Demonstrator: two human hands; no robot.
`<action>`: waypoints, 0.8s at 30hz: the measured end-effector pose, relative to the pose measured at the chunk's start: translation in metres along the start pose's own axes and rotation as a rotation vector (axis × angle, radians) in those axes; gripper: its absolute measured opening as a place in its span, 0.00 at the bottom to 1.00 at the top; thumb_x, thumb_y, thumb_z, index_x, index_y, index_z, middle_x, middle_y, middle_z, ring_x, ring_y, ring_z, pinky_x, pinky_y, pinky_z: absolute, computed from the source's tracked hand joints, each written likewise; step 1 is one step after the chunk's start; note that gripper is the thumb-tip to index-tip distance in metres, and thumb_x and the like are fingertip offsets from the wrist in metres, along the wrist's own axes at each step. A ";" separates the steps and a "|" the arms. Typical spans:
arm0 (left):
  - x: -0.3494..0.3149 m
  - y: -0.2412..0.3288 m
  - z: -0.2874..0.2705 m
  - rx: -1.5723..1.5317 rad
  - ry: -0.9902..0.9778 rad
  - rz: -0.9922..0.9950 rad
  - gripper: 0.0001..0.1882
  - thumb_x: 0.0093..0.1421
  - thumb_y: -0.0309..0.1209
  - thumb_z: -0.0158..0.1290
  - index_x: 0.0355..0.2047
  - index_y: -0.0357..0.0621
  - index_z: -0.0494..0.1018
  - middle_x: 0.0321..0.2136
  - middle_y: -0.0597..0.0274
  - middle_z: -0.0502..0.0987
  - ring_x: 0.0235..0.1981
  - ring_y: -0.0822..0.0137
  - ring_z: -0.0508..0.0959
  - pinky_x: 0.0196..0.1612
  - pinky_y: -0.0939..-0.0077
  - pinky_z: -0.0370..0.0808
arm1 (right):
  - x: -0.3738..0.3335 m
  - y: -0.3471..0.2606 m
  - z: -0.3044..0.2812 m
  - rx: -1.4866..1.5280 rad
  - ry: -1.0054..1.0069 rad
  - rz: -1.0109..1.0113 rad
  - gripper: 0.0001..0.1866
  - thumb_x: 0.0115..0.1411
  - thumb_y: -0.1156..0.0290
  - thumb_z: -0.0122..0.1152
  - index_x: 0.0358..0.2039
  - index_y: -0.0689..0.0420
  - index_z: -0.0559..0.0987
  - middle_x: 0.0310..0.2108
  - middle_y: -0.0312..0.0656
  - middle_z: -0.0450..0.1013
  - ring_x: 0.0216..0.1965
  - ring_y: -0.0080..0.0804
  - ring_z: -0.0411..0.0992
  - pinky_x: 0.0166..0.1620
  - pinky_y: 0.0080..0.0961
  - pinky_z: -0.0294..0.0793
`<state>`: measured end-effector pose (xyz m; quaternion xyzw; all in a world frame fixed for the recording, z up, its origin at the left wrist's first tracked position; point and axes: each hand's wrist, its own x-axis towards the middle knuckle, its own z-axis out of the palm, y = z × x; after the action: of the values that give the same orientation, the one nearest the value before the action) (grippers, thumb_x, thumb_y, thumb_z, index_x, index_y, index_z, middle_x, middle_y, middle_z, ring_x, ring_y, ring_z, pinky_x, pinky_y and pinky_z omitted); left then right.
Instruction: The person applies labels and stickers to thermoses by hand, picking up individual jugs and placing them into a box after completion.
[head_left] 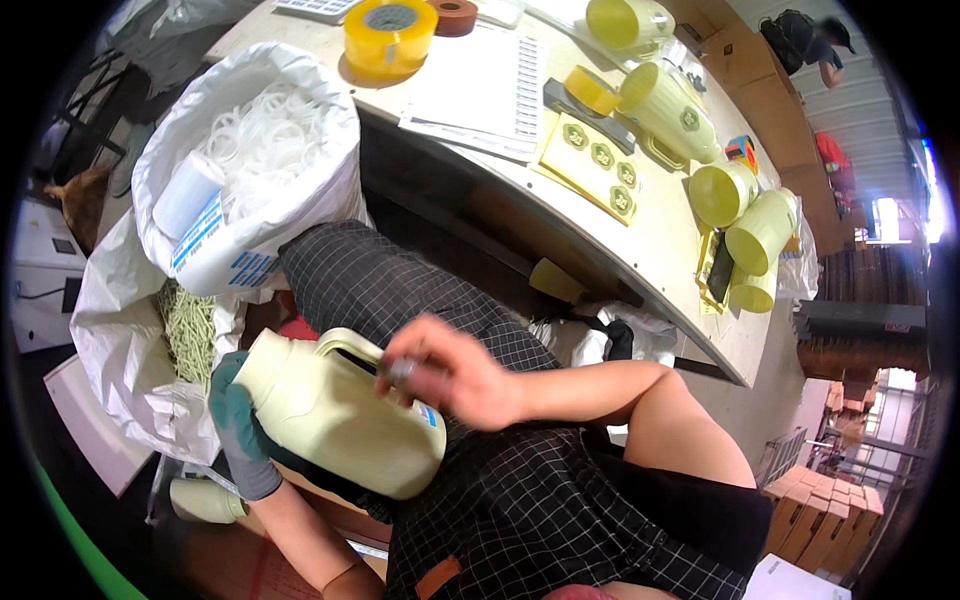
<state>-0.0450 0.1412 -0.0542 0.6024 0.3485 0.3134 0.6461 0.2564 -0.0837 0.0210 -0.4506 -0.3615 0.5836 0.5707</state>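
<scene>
A pale yellow-green jug [345, 425] with a loop handle [350, 345] lies tilted across my lap, its neck toward the left. My left hand [236, 415], in a green and grey glove, is closed round the neck end; part of its fingers is hidden behind the jug. Over the handle side hovers my bare right hand [465, 378], smeared by motion, with its fingers curled about a small dark, shiny object [402, 370] whose kind I cannot make out. A small blue label [427, 415] shows near the jug's base.
A white sack [345, 125] of clear rings [265, 135] stands at the left, above another white bag [110, 340] holding pale green strips [190, 325]. The table [480, 190] carries yellow tape [390, 40], papers [475, 90], a sticker sheet [595, 165] and several jug bodies [665, 105].
</scene>
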 end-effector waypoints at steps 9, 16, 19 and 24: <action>0.062 0.078 0.131 1.023 0.171 0.416 0.24 0.65 0.37 0.67 0.58 0.40 0.79 0.63 0.48 0.78 0.61 0.43 0.78 0.66 0.49 0.74 | -0.087 -0.046 -0.276 -0.776 1.143 0.005 0.07 0.74 0.70 0.64 0.45 0.61 0.83 0.37 0.38 0.83 0.38 0.23 0.77 0.44 0.28 0.78; 0.102 0.056 0.409 0.772 -0.573 0.644 0.19 0.67 0.43 0.65 0.51 0.43 0.82 0.48 0.50 0.80 0.51 0.49 0.81 0.56 0.55 0.79 | -0.125 -0.051 -0.362 -1.297 1.207 0.185 0.14 0.67 0.56 0.71 0.38 0.54 0.83 0.39 0.42 0.84 0.39 0.42 0.84 0.44 0.39 0.81; 0.122 0.031 0.503 0.830 -0.626 0.688 0.21 0.66 0.46 0.64 0.53 0.47 0.82 0.50 0.54 0.78 0.49 0.51 0.81 0.53 0.54 0.79 | -0.121 -0.050 -0.369 -1.369 1.142 0.118 0.13 0.68 0.58 0.71 0.38 0.54 0.82 0.39 0.40 0.82 0.39 0.42 0.83 0.44 0.38 0.81; 0.157 0.006 0.555 1.117 -0.632 0.683 0.25 0.63 0.48 0.67 0.56 0.51 0.80 0.52 0.54 0.77 0.52 0.53 0.80 0.54 0.55 0.80 | -0.119 -0.054 -0.382 -1.379 0.994 0.035 0.12 0.68 0.59 0.70 0.37 0.54 0.82 0.36 0.41 0.79 0.37 0.46 0.81 0.42 0.40 0.81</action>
<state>0.5027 -0.0401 -0.0427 0.9794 0.0458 0.0840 0.1779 0.6266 -0.2318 -0.0421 -0.9070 -0.3366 -0.0239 0.2518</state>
